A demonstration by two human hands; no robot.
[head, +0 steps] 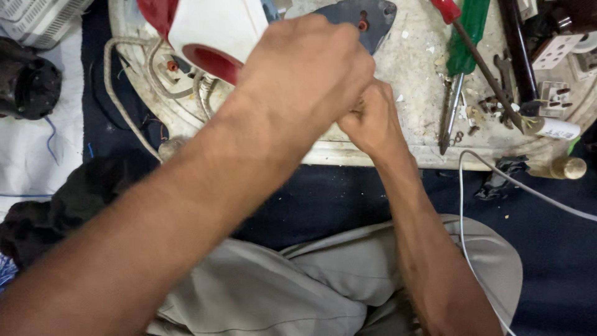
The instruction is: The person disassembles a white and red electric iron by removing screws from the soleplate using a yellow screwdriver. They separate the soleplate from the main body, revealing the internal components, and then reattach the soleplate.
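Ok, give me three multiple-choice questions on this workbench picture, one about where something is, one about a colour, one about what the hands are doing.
1. Where do the screwdrivers lie?
A. to the right of the hands, on the board
B. on the person's lap
C. on the white crate

2. What colour is the handle of the long screwdriver nearest the hands?
A. blue
B. green
C. yellow

3. How are the two hands placed?
A. far apart
B. pressed together over the board's near edge
C. resting on the knees

Answers:
1 A: the screwdrivers lie on the white board, right of the hands.
2 B: the handle is green; a red-handled one crosses it.
3 B: the left hand lies against the right hand, beside the red and white iron.
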